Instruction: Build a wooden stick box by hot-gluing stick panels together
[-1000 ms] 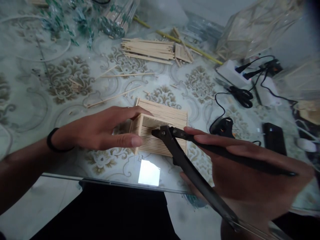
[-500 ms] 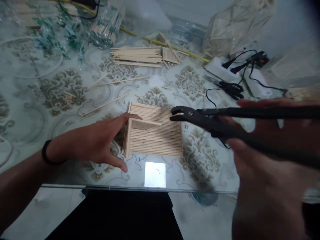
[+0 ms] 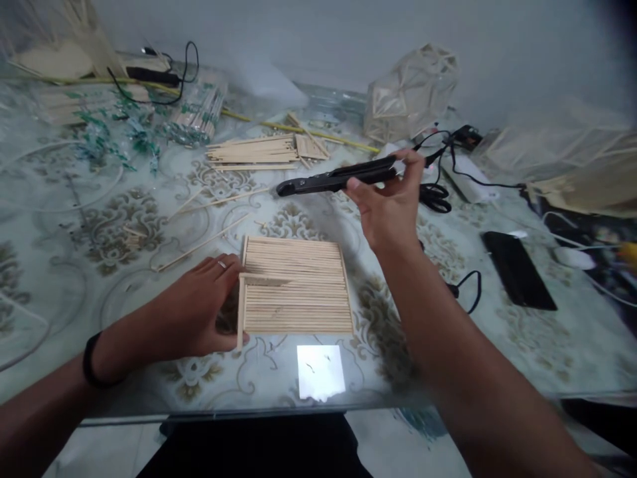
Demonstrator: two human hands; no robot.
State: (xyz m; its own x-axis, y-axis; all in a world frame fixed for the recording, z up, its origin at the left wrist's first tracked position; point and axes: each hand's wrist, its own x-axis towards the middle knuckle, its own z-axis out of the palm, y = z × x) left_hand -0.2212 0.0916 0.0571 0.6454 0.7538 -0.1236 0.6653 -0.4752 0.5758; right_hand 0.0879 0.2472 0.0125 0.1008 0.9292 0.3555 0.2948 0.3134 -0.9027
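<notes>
My left hand [image 3: 206,309] grips the left edge of a small structure of thin wooden sticks. Its thumb is at the front corner and its fingers are curled behind the upright side. The stick panel [image 3: 303,302] lies flat near the table's front edge, with a narrow upright piece [image 3: 263,279] standing on it at the left. Held by the handles in my right hand [image 3: 391,206] is a pair of black pliers [image 3: 318,181]. The pliers are raised above and behind the panel, their jaws pointing left and looking closed.
Loose sticks [image 3: 202,242] and a stick pile [image 3: 253,151] lie behind the panel. Wrapped stick bundles [image 3: 196,109] are at the back left. To the right are a phone [image 3: 517,269], cables [image 3: 435,198] and a power strip [image 3: 468,179]. A stick-framed model [image 3: 413,89] stands at the back.
My right hand has carried the pliers away from the panel, back and to the left, and their jaws have closed. My left hand has closed onto the panel's left side. The view has shifted.
</notes>
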